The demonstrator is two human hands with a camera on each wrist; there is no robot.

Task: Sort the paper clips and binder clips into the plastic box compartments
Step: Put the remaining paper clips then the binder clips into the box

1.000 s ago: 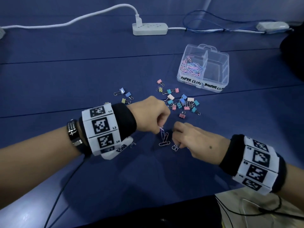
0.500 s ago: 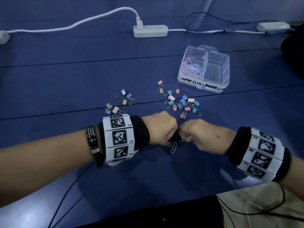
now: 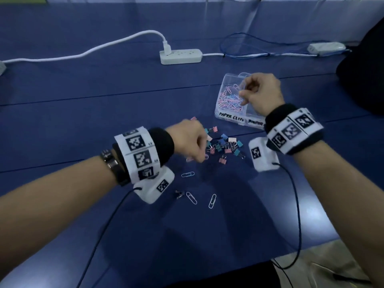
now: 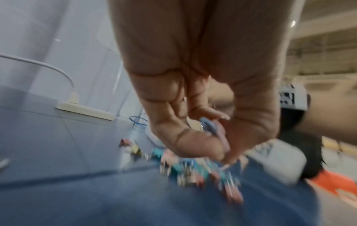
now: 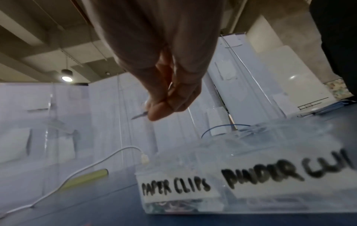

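The clear plastic box point(image 3: 230, 118) stands at the right, labelled "PAPER CLIPS" and "BINDER CLIPS". Its left compartment holds several pastel paper clips point(image 3: 228, 100). My right hand point(image 3: 242, 94) hovers over that compartment and pinches a paper clip point(image 5: 138, 116) that sticks out past the fingertips point(image 5: 154, 114). My left hand point(image 3: 199, 157) is curled just above the table beside the pile of binder clips point(image 3: 225, 146). It holds blue and pink paper clips point(image 4: 209, 126) in its palm. Three loose paper clips point(image 3: 191, 197) and one binder clip point(image 3: 179, 194) lie nearer me.
A white power strip point(image 3: 180, 56) with its cable lies at the back of the blue table. Blue wire point(image 3: 245, 45) and a white adapter point(image 3: 325, 48) are at the back right. A dark object point(image 3: 363, 80) sits at the right edge. Wrist camera cables trail toward me.
My right hand has left the loose clips in front of me and moved up and right over the box. My left hand has moved forward to the binder clip pile, still holding clips.
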